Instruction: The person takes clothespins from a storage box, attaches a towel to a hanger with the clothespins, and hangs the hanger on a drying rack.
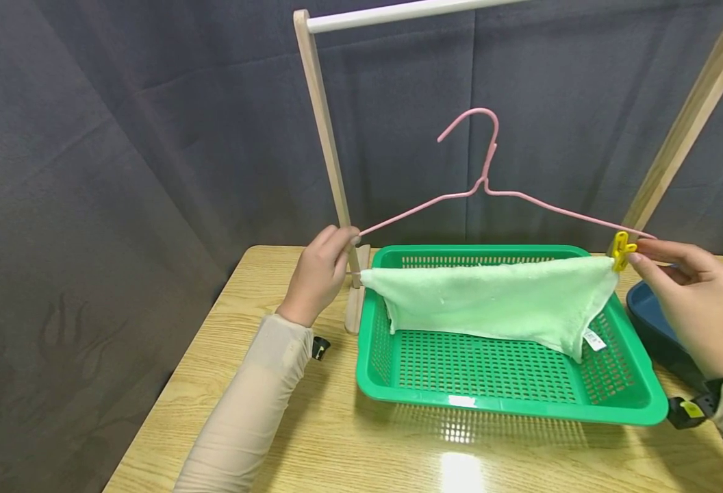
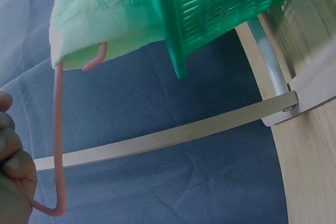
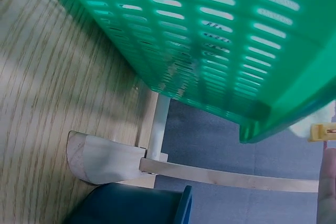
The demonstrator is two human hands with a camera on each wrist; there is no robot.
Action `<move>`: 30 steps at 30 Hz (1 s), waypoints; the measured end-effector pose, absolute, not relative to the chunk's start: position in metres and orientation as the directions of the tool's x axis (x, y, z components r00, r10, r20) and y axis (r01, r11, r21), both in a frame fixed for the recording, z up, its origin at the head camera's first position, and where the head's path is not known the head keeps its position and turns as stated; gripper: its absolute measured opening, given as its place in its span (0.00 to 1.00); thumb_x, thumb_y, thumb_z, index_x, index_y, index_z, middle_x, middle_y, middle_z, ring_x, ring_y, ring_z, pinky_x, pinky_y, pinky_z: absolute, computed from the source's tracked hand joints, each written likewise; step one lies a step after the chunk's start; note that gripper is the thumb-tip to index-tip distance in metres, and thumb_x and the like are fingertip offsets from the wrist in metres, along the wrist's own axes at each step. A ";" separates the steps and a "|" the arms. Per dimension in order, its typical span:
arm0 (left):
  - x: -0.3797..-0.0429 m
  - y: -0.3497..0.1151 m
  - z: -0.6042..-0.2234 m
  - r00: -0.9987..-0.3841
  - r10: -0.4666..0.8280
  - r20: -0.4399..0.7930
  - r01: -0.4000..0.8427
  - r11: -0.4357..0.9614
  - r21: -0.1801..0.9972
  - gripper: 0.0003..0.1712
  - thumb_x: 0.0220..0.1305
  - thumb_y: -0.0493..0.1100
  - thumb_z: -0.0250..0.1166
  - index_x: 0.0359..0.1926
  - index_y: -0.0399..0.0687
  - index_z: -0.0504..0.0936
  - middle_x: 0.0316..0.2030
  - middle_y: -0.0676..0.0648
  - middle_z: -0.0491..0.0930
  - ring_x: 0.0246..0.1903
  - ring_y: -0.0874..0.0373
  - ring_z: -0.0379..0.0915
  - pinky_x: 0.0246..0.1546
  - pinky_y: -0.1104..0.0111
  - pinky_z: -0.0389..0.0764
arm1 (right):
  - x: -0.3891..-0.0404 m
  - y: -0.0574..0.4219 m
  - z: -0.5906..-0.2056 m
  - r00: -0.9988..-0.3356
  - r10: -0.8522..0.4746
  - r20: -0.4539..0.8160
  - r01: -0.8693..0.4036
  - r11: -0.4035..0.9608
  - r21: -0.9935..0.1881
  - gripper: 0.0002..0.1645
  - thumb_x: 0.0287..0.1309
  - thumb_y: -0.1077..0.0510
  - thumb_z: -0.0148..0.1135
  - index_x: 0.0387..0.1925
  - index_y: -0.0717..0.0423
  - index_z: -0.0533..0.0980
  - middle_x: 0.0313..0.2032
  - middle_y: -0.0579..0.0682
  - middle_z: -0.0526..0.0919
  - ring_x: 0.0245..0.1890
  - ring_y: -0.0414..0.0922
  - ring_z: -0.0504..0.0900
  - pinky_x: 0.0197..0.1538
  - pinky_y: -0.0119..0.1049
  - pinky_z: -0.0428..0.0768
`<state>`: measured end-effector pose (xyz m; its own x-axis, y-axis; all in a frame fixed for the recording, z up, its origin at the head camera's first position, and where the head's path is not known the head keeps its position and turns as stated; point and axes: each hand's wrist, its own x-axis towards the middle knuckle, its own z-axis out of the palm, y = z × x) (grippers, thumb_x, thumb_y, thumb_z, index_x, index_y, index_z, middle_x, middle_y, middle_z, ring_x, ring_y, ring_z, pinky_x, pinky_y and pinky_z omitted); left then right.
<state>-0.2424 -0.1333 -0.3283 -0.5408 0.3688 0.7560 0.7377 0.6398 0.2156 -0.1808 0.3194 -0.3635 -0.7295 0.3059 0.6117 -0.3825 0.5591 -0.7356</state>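
Note:
A pink wire hanger is held up over a green basket, its hook upward. My left hand grips the hanger's left corner; the left wrist view shows its curled fingers round the pink wire. Over the bottom bar hangs a pale green towel, folded, with a white tag at its right end. A yellow clothespin sits on the towel's right edge at the bar. My right hand pinches the hanger's right corner beside the clothespin, thumb and forefinger tips close against it; the fingers partly hide the corner.
The green basket stands on the wooden table beneath the towel. Behind it rises a wooden rack with a white top rail and slanted posts. A dark blue tub is right of the basket. A grey curtain hangs behind.

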 end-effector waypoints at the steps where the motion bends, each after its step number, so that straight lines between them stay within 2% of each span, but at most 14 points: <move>1: -0.242 -0.133 -0.328 -0.541 0.366 0.757 0.738 0.639 0.218 0.07 0.67 0.35 0.57 0.43 0.39 0.79 0.30 0.46 0.75 0.29 0.58 0.69 0.31 0.69 0.75 | -0.181 0.320 -0.363 -0.724 0.305 0.618 -0.397 0.549 -0.736 0.15 0.52 0.68 0.66 0.45 0.65 0.80 0.43 0.40 0.84 0.39 0.28 0.81 0.42 0.17 0.74; 5: -0.241 -0.134 -0.328 -0.550 0.358 0.755 0.733 0.640 0.230 0.08 0.67 0.36 0.56 0.44 0.40 0.80 0.31 0.46 0.75 0.29 0.57 0.68 0.30 0.68 0.74 | -0.181 0.321 -0.362 -0.697 0.301 0.651 -0.451 0.522 -0.724 0.15 0.51 0.71 0.66 0.44 0.69 0.79 0.42 0.46 0.84 0.40 0.31 0.81 0.42 0.18 0.75; 11: -0.241 -0.135 -0.329 -0.547 0.364 0.754 0.738 0.635 0.229 0.08 0.67 0.35 0.57 0.44 0.40 0.79 0.31 0.46 0.75 0.29 0.58 0.68 0.30 0.68 0.73 | -0.178 0.320 -0.359 -0.666 0.340 0.664 -0.392 0.597 -0.699 0.16 0.52 0.68 0.66 0.46 0.67 0.79 0.39 0.34 0.77 0.41 0.29 0.77 0.42 0.15 0.72; 16: -0.242 -0.135 -0.329 -0.534 0.374 0.758 0.747 0.629 0.215 0.07 0.65 0.34 0.58 0.43 0.40 0.79 0.31 0.46 0.75 0.29 0.58 0.68 0.30 0.68 0.74 | -0.180 0.324 -0.358 -0.673 0.394 0.626 -0.351 0.575 -0.739 0.17 0.55 0.65 0.65 0.48 0.63 0.79 0.38 0.33 0.74 0.44 0.31 0.74 0.44 0.15 0.72; 19: -0.242 -0.136 -0.329 -0.533 0.379 0.756 0.748 0.629 0.213 0.07 0.66 0.34 0.57 0.43 0.41 0.79 0.31 0.47 0.75 0.29 0.58 0.68 0.30 0.68 0.74 | -0.181 0.326 -0.360 -0.708 0.439 0.553 -0.291 0.533 -0.795 0.18 0.58 0.61 0.63 0.51 0.58 0.78 0.39 0.33 0.75 0.43 0.29 0.75 0.44 0.16 0.71; 22: -0.242 -0.136 -0.330 -0.532 0.379 0.757 0.749 0.628 0.212 0.07 0.65 0.33 0.58 0.42 0.41 0.79 0.30 0.47 0.75 0.28 0.58 0.67 0.30 0.68 0.74 | -0.181 0.326 -0.360 -0.750 0.464 0.471 -0.259 0.449 -0.855 0.19 0.60 0.59 0.61 0.53 0.56 0.77 0.40 0.36 0.78 0.39 0.28 0.78 0.43 0.16 0.70; 25: -0.241 -0.136 -0.330 -0.533 0.379 0.757 0.748 0.629 0.212 0.07 0.64 0.32 0.59 0.42 0.40 0.79 0.30 0.47 0.74 0.28 0.58 0.67 0.29 0.68 0.73 | -0.182 0.328 -0.359 -0.792 0.440 0.422 -0.340 0.256 -0.905 0.20 0.60 0.62 0.60 0.53 0.62 0.75 0.40 0.43 0.80 0.37 0.32 0.81 0.44 0.19 0.74; 29: -0.240 -0.136 -0.329 -0.539 0.384 0.750 0.748 0.628 0.216 0.07 0.65 0.33 0.58 0.42 0.40 0.79 0.30 0.47 0.74 0.28 0.58 0.67 0.30 0.68 0.73 | -0.183 0.329 -0.361 -0.833 0.381 0.401 -0.444 -0.029 -0.896 0.21 0.57 0.66 0.61 0.52 0.71 0.74 0.41 0.51 0.80 0.39 0.39 0.82 0.42 0.25 0.77; 30: -0.240 -0.135 -0.329 -0.541 0.385 0.747 0.748 0.626 0.219 0.07 0.66 0.34 0.58 0.43 0.40 0.79 0.30 0.47 0.74 0.28 0.58 0.67 0.30 0.68 0.73 | -0.183 0.329 -0.362 -0.841 0.370 0.394 -0.445 -0.063 -0.893 0.21 0.57 0.66 0.61 0.52 0.71 0.74 0.42 0.52 0.80 0.40 0.39 0.82 0.42 0.26 0.76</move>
